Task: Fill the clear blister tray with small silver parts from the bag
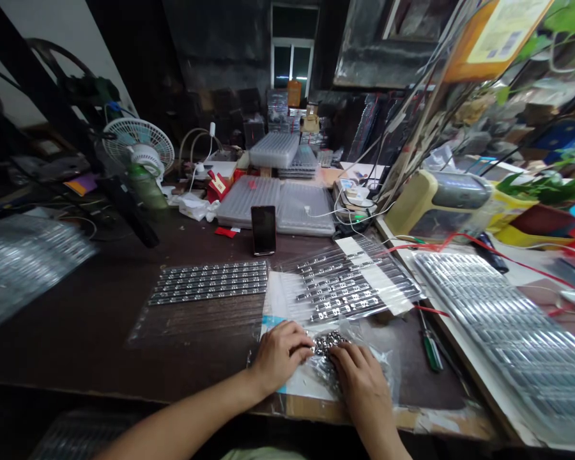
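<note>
A heap of small shiny metal parts (326,343) lies on an opened clear plastic bag (381,364) near the table's front edge. From the left, my left hand (280,356) reaches to the heap with its fingers bent and the tips close together; whatever is between them is too small to name. My right hand (361,377) rests on the heap's right side, its fingers curled together and their tips among the parts. Just beyond is a clear ribbed tray (364,306) with metal parts in its grooves. Left of it lies another ribbed tray (206,319), its far rows filled with parts.
A phone (264,230) stands upright behind the trays. Stacked clear trays (306,207) are farther back. A green-handled screwdriver (431,351) lies to the right, beside a raised ledge with more trays (503,326). A white fan (138,147) stands at back left.
</note>
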Demonstrator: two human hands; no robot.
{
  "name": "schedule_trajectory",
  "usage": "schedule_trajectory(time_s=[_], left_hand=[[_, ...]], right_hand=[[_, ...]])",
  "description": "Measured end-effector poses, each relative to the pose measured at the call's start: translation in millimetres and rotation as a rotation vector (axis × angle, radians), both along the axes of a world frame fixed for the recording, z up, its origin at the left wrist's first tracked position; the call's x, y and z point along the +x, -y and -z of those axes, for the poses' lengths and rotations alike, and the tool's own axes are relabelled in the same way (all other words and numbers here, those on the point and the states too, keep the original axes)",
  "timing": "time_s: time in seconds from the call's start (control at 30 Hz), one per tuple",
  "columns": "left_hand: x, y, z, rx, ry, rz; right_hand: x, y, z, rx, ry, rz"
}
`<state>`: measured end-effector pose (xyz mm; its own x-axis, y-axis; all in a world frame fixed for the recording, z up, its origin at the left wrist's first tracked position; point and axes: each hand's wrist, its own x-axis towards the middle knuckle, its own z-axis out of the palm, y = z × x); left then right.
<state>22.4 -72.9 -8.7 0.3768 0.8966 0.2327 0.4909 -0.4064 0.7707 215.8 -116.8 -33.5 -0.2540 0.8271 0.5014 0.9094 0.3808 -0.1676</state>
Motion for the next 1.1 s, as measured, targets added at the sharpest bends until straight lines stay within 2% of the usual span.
schedule_trajectory(time_s=[0.23,0.5,0.63,0.73,0.8,0.9,1.0,1.1], left_hand=[[1.0,1.6,13.4,0.09,-0.037,0.034],[1.4,1.9,16.6,0.025,-0.029,0.054],[-1.5,-1.7,10.0,0.007,0.038,0.02],[-21.8,-18.8,0.9,0.058,0.018,-0.118],[-46.3,-34.9,-2.4,0.124,-0.074,-0.246],[-89.9,-52.9,1.1,0.224,-0.271,-0.41],[-124.1,-54.9,8.9,0.27,-0.391,-0.494],[-132.2,-50.2,9.2,0.304,-0.427,-0.539]], right_hand=[[-8.2,-0.7,-1.4,0.054,-0.125,0.035],[-8.0,-0.1,-6.7,0.0,-0.235,0.012],[-10.8,-1.8,-10.9,-0.002,-0.294,-0.009],[-20.1,-4.1,-14.9,-0.025,-0.301,-0.046],[-29.6,-6.2,-15.7,-0.054,-0.296,-0.046],[-43.6,-10.2,-12.2,-0.107,-0.264,-0.017],[-52.0,-13.8,-4.7,-0.128,-0.223,-0.002],[-55.6,-15.4,1.0,-0.111,-0.198,0.013]])
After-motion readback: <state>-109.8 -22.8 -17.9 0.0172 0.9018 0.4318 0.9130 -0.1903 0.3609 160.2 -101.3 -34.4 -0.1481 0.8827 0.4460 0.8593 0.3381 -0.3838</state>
